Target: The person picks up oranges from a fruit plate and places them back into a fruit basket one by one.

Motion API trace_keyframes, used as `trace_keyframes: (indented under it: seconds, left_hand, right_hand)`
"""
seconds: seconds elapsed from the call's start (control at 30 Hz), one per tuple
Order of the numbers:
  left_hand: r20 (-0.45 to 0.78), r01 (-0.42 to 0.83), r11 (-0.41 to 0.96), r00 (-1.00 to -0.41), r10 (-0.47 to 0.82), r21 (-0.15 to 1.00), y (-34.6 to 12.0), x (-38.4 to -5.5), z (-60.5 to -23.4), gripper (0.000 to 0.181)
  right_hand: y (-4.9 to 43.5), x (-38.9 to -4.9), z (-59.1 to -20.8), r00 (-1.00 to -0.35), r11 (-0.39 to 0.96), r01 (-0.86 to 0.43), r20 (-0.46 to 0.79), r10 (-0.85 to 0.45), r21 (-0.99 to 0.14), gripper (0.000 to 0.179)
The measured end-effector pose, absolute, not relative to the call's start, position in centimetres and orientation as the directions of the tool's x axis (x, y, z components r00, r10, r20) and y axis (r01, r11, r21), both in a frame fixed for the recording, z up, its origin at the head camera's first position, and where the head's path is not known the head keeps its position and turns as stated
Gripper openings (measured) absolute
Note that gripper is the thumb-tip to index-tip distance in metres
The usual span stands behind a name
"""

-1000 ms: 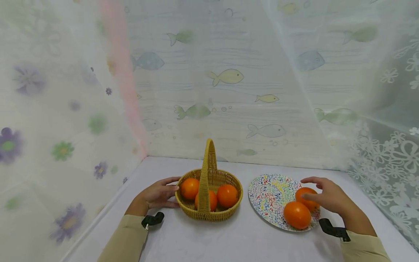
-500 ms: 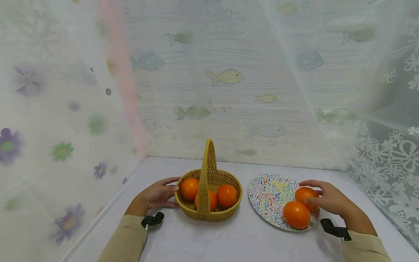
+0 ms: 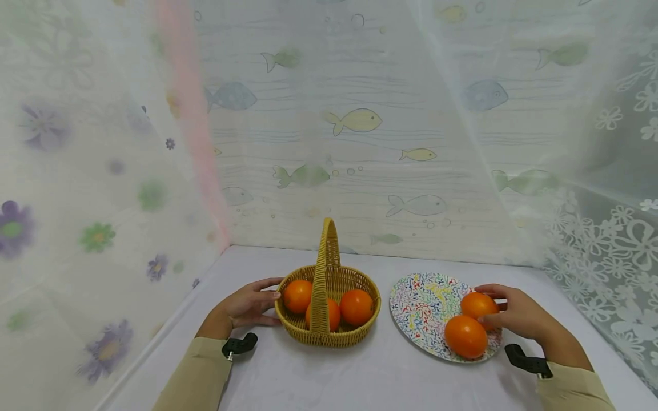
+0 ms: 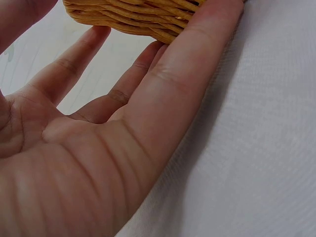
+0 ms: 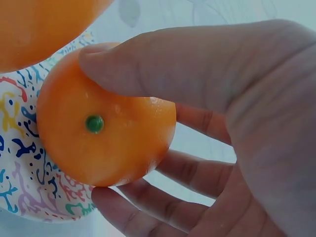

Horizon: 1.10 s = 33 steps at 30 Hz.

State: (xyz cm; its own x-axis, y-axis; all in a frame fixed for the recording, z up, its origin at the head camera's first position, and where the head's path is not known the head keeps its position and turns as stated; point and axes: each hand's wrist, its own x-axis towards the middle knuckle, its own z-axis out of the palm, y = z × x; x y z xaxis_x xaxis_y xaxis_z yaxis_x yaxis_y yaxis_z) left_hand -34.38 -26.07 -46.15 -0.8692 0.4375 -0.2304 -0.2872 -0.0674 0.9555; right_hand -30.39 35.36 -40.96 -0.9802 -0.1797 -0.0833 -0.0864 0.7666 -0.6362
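Note:
My right hand (image 3: pixel 521 313) grips an orange (image 3: pixel 479 305) on the right part of a round plate (image 3: pixel 418 311). In the right wrist view the thumb lies over this orange (image 5: pixel 106 143), with a green stem spot showing, and the fingers curve round its other side. A second orange (image 3: pixel 466 337) sits in front of it on the plate. My left hand (image 3: pixel 252 305) touches the left side of a wicker basket (image 3: pixel 329 339), its fingers fairly straight. In the left wrist view several fingertips meet the basket's woven wall (image 4: pixel 133 17). Oranges (image 3: pixel 357 307) lie inside the basket.
The basket's tall arched handle (image 3: pixel 321 285) rises over its middle. A white cloth (image 3: pixel 370 382) covers the table. Behind it hangs a fish-print curtain (image 3: pixel 339 148), with a flowered curtain (image 3: pixel 97 257) to the left and a lacy one (image 3: pixel 612 274) to the right.
My right hand has gone from hovering over the rear orange to gripping it. That orange has shifted slightly left. My left hand and the basket stay put.

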Motion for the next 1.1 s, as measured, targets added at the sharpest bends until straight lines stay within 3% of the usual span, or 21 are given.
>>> trace_keyframes:
  seconds: [0.43, 1.1]
  left_hand:
    - [-0.247, -0.299, -0.071, -0.883, 0.400, 0.952, -26.07, -34.20, -46.25, 0.066]
    - [-0.232, -0.290, -0.074, -0.873, 0.429, 0.954, -26.02, -34.30, -46.22, 0.066]
  right_hand:
    - [35.38, -30.35, -40.69, -0.986, 0.791, -0.101, -0.049, -0.162, -0.603, 0.079]
    - [34.88, -30.12, -40.10, -0.997, 0.817, -0.058, -0.011, -0.079, -0.573, 0.099]
